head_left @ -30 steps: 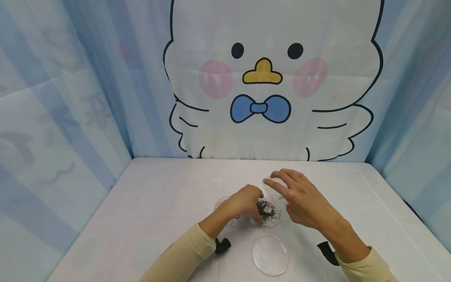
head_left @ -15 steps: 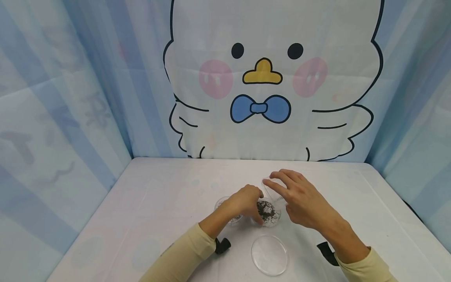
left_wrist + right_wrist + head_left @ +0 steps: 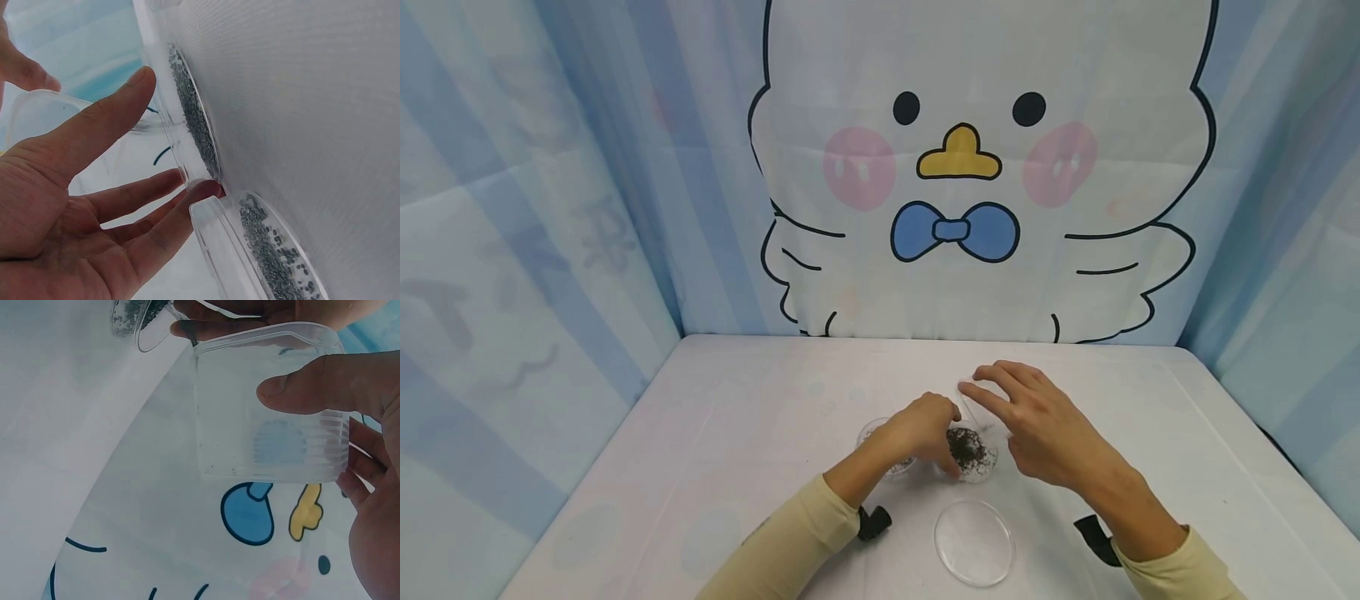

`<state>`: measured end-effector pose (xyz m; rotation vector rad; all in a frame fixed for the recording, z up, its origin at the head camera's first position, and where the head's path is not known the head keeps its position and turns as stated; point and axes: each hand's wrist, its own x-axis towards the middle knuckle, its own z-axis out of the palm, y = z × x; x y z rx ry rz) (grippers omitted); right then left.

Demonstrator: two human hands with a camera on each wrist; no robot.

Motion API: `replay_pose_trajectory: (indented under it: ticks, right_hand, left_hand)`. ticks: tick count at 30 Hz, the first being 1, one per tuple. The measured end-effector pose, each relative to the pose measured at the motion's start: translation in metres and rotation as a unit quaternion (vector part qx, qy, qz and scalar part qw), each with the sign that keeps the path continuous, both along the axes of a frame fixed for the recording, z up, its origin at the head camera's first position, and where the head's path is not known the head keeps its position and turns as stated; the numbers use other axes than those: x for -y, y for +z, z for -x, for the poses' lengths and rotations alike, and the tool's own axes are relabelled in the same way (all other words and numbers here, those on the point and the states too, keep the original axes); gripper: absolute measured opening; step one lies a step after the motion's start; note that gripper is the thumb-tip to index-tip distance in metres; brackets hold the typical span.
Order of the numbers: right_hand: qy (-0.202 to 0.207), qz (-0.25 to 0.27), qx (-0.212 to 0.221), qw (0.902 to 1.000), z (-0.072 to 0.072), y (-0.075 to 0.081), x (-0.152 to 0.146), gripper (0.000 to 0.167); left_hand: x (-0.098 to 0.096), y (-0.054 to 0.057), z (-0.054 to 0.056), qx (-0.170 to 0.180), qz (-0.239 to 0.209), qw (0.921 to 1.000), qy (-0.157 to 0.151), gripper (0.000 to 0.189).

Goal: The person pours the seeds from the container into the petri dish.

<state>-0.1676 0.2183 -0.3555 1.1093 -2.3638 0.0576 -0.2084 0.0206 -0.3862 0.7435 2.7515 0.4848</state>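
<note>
My left hand [image 3: 921, 432] grips the side of a clear round petri dish [image 3: 979, 467] on the table, thumb and fingers spread around its rim. Dark seed-like grains [image 3: 194, 109] are heaped over the dish's middle and scattered thinly toward its edge. Tilted over this dish is a clear plastic box [image 3: 228, 419], held by my right hand [image 3: 1037, 423] with the thumb on one wall and fingers on the other side. A few dark specks cling inside the box. Just left of the gripped dish, partly hidden under my left wrist, a second petri dish [image 3: 867, 433] also holds dark grains.
A clear round lid [image 3: 974, 543] lies flat on the white table [image 3: 760, 467], nearer the front than the dishes. Black straps [image 3: 874, 523] show at both wrists. A curtain with a cartoon bird [image 3: 955, 283] hangs behind the table's far edge.
Dark grains have piled over the pale middle of the gripped dish. The grains seen in the box's lower corner have left it, and the box has tipped slightly. Both hands stay nearly in place.
</note>
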Motion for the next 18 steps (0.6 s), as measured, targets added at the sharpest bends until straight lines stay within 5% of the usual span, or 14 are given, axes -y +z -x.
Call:
replay_pose_trajectory:
  ticks: [18]
  right_hand:
    - [-0.026, 0.009, 0.026, 0.9993, 0.0012, -0.0002, -0.0039, 0.089]
  left_hand:
    - [-0.0002, -0.0010, 0.0004, -0.004, 0.002, 1.0000, -0.005, 0.076]
